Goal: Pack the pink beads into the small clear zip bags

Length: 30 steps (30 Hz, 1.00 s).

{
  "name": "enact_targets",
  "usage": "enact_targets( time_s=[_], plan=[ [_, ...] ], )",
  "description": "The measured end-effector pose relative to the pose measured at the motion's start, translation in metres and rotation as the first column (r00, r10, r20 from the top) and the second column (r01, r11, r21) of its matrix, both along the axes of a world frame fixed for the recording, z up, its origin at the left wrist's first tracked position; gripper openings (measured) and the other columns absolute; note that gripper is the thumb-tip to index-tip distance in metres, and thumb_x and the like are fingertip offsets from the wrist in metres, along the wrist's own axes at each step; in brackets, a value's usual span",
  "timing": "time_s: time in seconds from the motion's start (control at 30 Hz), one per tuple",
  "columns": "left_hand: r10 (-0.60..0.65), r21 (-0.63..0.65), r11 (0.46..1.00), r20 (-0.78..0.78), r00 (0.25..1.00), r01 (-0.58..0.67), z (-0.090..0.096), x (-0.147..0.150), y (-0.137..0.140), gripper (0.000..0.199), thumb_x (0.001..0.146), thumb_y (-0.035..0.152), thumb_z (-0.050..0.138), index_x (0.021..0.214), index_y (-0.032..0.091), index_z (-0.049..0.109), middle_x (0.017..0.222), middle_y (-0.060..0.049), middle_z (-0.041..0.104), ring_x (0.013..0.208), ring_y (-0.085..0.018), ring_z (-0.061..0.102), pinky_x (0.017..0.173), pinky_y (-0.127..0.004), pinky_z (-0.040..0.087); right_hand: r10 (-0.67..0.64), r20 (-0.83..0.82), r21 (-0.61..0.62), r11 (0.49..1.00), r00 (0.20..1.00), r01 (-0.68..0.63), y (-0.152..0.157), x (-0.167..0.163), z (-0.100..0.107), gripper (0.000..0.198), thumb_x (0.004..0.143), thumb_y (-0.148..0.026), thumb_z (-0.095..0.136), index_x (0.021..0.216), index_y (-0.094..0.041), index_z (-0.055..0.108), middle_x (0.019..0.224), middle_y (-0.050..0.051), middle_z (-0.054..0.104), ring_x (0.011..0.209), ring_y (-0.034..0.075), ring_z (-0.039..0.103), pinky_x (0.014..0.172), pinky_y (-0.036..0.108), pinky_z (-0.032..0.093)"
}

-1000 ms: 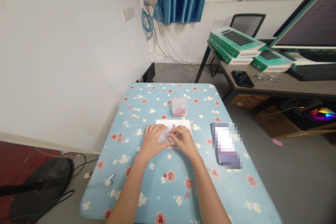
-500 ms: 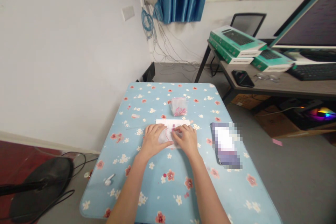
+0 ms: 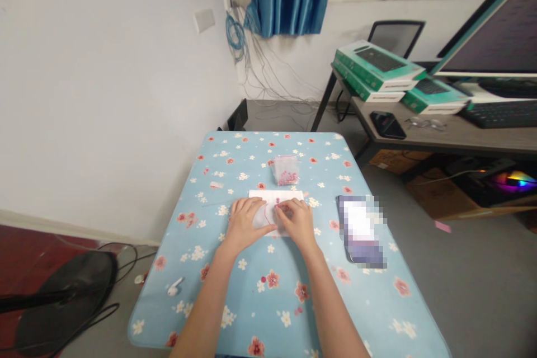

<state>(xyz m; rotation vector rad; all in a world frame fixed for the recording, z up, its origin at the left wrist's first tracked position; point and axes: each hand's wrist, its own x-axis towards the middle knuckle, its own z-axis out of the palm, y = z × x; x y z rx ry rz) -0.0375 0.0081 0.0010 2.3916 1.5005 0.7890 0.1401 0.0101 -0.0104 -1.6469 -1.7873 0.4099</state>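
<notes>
A white sheet (image 3: 257, 194) lies on the table, with a curved pink line (image 3: 265, 213) and a few small pink pieces (image 3: 277, 200) on it. My left hand (image 3: 245, 222) rests flat over the left part of the sheet, fingers spread and thumb reaching toward the middle. Thumb and forefinger of my right hand (image 3: 296, 221) are pinched together at the sheet's centre, on a small pink piece too tiny to make out well. Just beyond the sheet stands a clear plastic bag (image 3: 287, 170) holding many similar pink pieces.
The table (image 3: 235, 302) has a blue flowered cover. A phone-like item (image 3: 361, 232), partly pixelated, lies at its right, and a white earbud (image 3: 174, 287) at front left. To the right, a desk (image 3: 448, 137) carries green keyboard boxes (image 3: 377, 67).
My right hand has shifted very slightly, its fingertips still pinched over the same spot. My left hand stays where it was.
</notes>
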Motion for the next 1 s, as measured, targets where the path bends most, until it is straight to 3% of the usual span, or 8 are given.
enact_targets(
  time_s=[0.13,0.23,0.57,0.7,0.87,1.0],
  plan=[
    [0.004,-0.008,1.000,0.002,1.000,-0.004,0.000,0.000,0.000,0.058,0.069,0.056,0.069,0.116,0.024,0.057,0.117,-0.006,0.062,0.107,-0.025,0.052,0.094,-0.041,0.036,0.090,-0.197,0.017,0.996,0.976,-0.088,0.001,0.002,0.003,0.015,0.083,-0.032,0.057,0.081,-0.021,0.067,0.074,0.001,0.063,0.072,0.017,0.054,0.072,0.031,0.036],
    [0.007,-0.009,1.000,0.004,1.000,-0.007,0.000,0.000,0.000,0.058,0.069,0.055,0.069,0.117,0.024,0.057,0.116,-0.006,0.062,0.106,-0.025,0.052,0.094,-0.041,0.036,0.155,-0.251,0.023,0.988,0.955,-0.154,0.000,0.000,0.007,0.013,0.083,-0.031,0.058,0.080,-0.021,0.067,0.072,0.001,0.062,0.070,0.017,0.053,0.071,0.030,0.038],
    [0.006,-0.002,1.000,0.004,1.000,-0.006,0.000,0.001,0.000,0.057,0.069,0.054,0.070,0.116,0.024,0.058,0.115,-0.006,0.062,0.106,-0.026,0.052,0.094,-0.042,0.036,0.219,-0.214,0.000,0.975,0.952,-0.224,-0.002,-0.003,0.011,0.012,0.083,-0.029,0.058,0.080,-0.021,0.066,0.073,0.001,0.062,0.075,0.018,0.054,0.073,0.031,0.038],
    [0.005,-0.006,1.000,-0.002,1.000,-0.005,0.000,0.001,0.000,0.058,0.070,0.057,0.068,0.116,0.024,0.057,0.117,-0.006,0.062,0.107,-0.025,0.052,0.094,-0.042,0.036,0.160,-0.184,0.001,0.987,0.970,-0.162,0.001,0.003,0.005,0.013,0.084,-0.028,0.057,0.085,-0.021,0.067,0.074,0.001,0.062,0.074,0.017,0.054,0.073,0.030,0.037],
    [0.000,-0.002,1.000,0.000,1.000,0.000,0.001,0.000,-0.001,0.057,0.071,0.056,0.068,0.116,0.023,0.056,0.117,-0.006,0.062,0.108,-0.025,0.051,0.095,-0.042,0.035,0.059,-0.018,-0.007,0.998,0.998,-0.059,0.001,0.006,0.000,0.018,0.086,-0.028,0.054,0.094,-0.022,0.069,0.081,0.003,0.062,0.081,0.018,0.056,0.077,0.031,0.034],
    [0.001,-0.004,1.000,-0.004,1.000,-0.001,0.001,0.000,-0.001,0.057,0.069,0.055,0.070,0.116,0.024,0.057,0.117,-0.005,0.061,0.107,-0.025,0.052,0.095,-0.042,0.035,0.055,0.046,0.000,0.998,0.997,-0.055,-0.001,0.005,0.000,0.020,0.087,-0.028,0.052,0.099,-0.024,0.068,0.086,0.003,0.062,0.084,0.019,0.057,0.078,0.032,0.033]
  ],
)
